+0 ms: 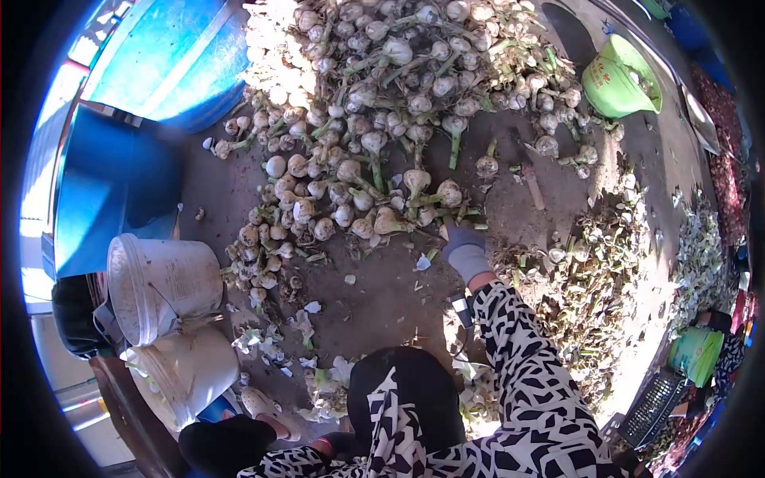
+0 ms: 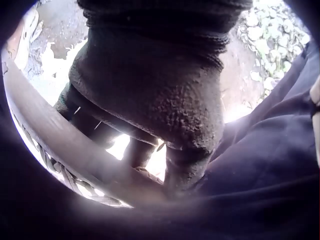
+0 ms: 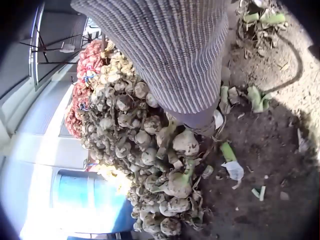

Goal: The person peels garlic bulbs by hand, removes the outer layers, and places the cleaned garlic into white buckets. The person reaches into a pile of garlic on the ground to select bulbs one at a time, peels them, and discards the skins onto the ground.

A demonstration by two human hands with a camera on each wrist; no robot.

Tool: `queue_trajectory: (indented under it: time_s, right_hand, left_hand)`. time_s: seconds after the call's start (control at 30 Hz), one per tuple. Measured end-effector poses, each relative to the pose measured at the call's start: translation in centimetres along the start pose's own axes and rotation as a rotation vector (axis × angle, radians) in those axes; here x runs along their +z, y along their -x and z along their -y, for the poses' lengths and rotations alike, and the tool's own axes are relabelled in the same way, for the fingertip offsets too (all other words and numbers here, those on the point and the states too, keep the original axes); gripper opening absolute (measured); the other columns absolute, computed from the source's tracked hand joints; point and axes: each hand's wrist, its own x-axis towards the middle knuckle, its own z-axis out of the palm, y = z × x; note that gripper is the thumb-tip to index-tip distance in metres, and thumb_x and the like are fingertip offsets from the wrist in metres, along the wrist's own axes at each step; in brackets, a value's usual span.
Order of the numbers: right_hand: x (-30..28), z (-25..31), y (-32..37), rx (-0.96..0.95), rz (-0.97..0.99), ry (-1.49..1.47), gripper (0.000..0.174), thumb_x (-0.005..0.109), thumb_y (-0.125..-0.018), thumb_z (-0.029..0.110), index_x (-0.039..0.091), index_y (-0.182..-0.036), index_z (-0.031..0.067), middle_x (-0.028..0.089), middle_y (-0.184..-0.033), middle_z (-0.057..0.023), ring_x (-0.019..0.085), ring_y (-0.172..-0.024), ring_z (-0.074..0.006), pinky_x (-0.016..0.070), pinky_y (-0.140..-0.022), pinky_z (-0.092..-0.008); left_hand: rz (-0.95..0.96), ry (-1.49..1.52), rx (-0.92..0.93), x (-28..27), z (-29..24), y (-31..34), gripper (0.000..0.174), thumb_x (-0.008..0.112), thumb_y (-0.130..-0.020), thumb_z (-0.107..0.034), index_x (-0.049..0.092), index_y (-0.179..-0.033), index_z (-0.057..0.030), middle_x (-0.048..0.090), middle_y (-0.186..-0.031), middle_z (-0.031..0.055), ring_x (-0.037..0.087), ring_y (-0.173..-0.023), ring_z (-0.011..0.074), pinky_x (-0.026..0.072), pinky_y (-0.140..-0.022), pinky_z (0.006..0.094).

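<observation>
In the head view my right hand [image 1: 466, 248], in a grey glove, reaches the near edge of a pile of garlic bulbs [image 1: 390, 221] with green stalks. The glove's ribbed cuff [image 3: 175, 55] hides most of this hand in the right wrist view; bulbs [image 3: 186, 143] lie close beside it, and whether the fingers hold one cannot be seen. My left hand [image 1: 343, 443] is low by my lap, in a dark glove. In the left wrist view that left hand [image 2: 150, 95] has its fingers bent round a brown bar [image 2: 75, 140], partly hidden behind it.
Two white buckets [image 1: 179, 279] and blue containers [image 1: 115, 187] stand at the left. A green bucket [image 1: 617, 80] lies tilted at the upper right. Leaf and stalk scraps [image 1: 594, 279] cover ground on the right. A dark handled thing [image 1: 460, 309] is beside my right sleeve.
</observation>
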Motion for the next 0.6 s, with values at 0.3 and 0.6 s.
queue_trajectory:
  time_s: [0.3, 0.6]
  right_hand:
    - [-1.5, -2.7, 6.0, -0.058, 0.025, -0.294, 0.052, 0.065, -0.078, 0.025, 0.052, -0.128, 0.0176, 0.063, -0.112, -0.0178, 0.063, -0.104, -0.0358, 0.0513, -0.087, -0.0461]
    - [-8.0, -1.6, 16.6, -0.395, -0.315, -0.367, 0.06, 0.067, -0.081, 0.042, 0.051, -0.132, 0.0159, 0.063, -0.108, -0.0156, 0.063, -0.094, -0.0347, 0.0507, -0.081, -0.0454]
  left_hand:
    - [-0.209, 0.205, 0.205, -4.3, -8.0, -8.3, 0.026, 0.056, -0.091, -0.022, 0.065, -0.111, -0.008, 0.067, -0.101, 0.0174, 0.065, -0.091, 0.032, 0.0509, -0.087, 0.0402]
    - [-0.168, -0.158, 0.724, 1.6, -13.6, -16.7, 0.027, 0.057, -0.091, -0.022, 0.065, -0.113, -0.0082, 0.067, -0.102, 0.017, 0.065, -0.092, 0.0317, 0.0508, -0.087, 0.0398]
